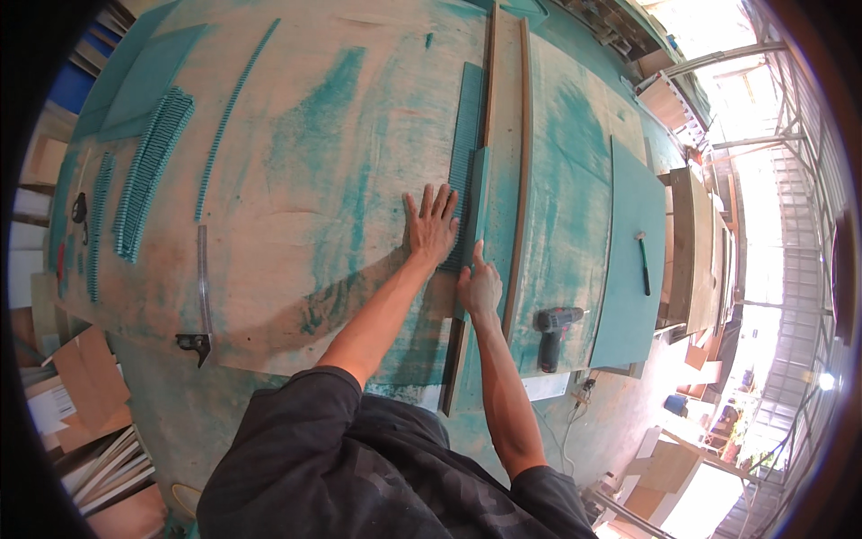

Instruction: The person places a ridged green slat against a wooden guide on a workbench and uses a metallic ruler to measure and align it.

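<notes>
My left hand [433, 225] lies flat with its fingers spread, over the edge of a row of thin, ridged teal strips [465, 121]. Just right of it, my right hand [481, 289] is on the near part of a narrow teal board strip [479, 193]. Its index finger stretches forward along that strip, while the thumb and other fingers are curled in at the sides. The ridged row and the board strip lie alongside a long wooden rail [490, 76]. Part of the row is hidden under my left hand.
A second rail [523, 117] runs parallel on the right. Beyond it are a cordless drill [555, 337] and a hammer [644, 263] on a teal sheet [636, 216]. On the left of the worktable [296, 207] lie stacked notched strips [154, 175], a metal ruler [203, 269] and a black clamp-like tool [194, 345].
</notes>
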A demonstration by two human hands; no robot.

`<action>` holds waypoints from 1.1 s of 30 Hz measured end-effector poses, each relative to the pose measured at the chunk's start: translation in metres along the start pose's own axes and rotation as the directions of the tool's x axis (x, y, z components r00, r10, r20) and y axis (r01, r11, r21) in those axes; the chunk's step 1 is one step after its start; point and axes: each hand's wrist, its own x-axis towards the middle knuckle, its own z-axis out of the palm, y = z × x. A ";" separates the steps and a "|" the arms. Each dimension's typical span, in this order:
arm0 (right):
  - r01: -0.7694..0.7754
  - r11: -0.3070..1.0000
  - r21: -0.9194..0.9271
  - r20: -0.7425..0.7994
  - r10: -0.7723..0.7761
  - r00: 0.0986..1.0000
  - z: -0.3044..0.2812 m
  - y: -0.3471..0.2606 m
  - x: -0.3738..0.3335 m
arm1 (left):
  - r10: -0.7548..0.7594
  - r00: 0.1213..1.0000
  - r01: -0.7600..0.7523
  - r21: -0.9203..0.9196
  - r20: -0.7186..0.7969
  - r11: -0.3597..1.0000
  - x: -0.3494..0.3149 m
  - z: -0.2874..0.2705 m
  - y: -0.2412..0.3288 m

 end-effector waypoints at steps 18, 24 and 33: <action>-0.007 0.999 0.038 -0.002 0.007 1.000 -0.003 -0.003 0.011 | 0.009 1.000 -0.008 0.044 -0.018 0.999 -0.039 0.002 0.004; 0.001 1.000 0.012 0.003 -0.001 1.000 -0.005 -0.004 0.025 | 0.010 0.998 -0.011 -0.010 -0.057 1.000 -0.026 0.003 0.003; 0.015 1.000 0.012 -0.017 -0.015 1.000 -0.006 -0.008 0.042 | 0.000 0.998 0.002 0.039 -0.060 0.999 -0.010 0.006 0.001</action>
